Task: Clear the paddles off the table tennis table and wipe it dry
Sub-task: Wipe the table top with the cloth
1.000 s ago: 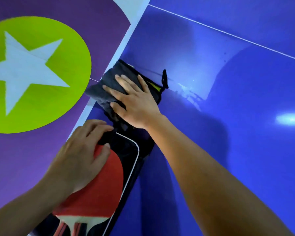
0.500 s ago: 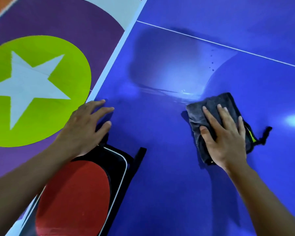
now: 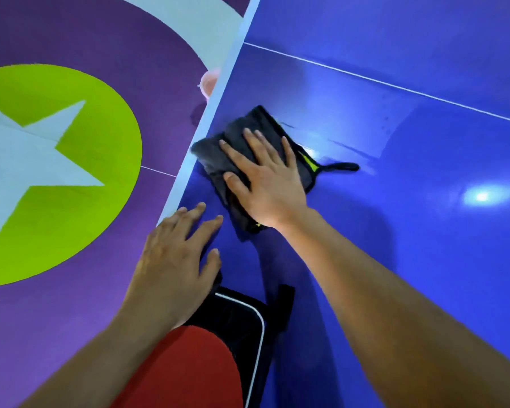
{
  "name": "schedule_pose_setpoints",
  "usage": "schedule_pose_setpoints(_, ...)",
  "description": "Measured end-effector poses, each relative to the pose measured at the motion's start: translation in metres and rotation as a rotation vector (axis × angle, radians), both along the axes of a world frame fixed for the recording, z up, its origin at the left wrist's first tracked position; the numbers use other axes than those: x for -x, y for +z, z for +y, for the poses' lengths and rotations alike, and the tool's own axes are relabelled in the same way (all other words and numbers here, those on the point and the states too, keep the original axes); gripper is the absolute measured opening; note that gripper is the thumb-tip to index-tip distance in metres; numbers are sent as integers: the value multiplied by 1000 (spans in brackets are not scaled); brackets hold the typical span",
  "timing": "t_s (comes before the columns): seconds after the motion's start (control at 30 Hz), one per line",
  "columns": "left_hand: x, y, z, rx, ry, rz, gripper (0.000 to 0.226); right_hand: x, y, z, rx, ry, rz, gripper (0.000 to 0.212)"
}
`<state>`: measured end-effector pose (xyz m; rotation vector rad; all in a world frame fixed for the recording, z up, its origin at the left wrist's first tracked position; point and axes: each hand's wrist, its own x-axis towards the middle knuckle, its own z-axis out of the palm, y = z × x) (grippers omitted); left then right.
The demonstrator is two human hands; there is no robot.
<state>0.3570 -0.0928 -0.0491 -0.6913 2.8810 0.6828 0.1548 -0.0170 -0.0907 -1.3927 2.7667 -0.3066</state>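
The right hand lies flat, fingers spread, pressing a dark cloth onto the blue table at its left edge. The left hand rests near it, not touching it. Its fingers are straight, with the fingertips on the table and the palm over a black case. A red paddle lies on that case.
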Motion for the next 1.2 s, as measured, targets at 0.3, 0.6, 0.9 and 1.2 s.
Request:
schedule_pose_setpoints(0.3,14,3,1,134,19,32,50,5,-3,-18,65,-108,-107,56)
schedule_pose_setpoints(0.6,64,-9,0,94,-152,112,43,66,2,165,19,-795,-106,60)
schedule_pose_setpoints(0.9,98,-32,-62,205,-214,180,57,82,-2,169,34,-1095,-101,64)
schedule_pose_setpoints(1.2,93,-41,-60,172,-189,202,55,95,0,76,0,-928,-124,59)
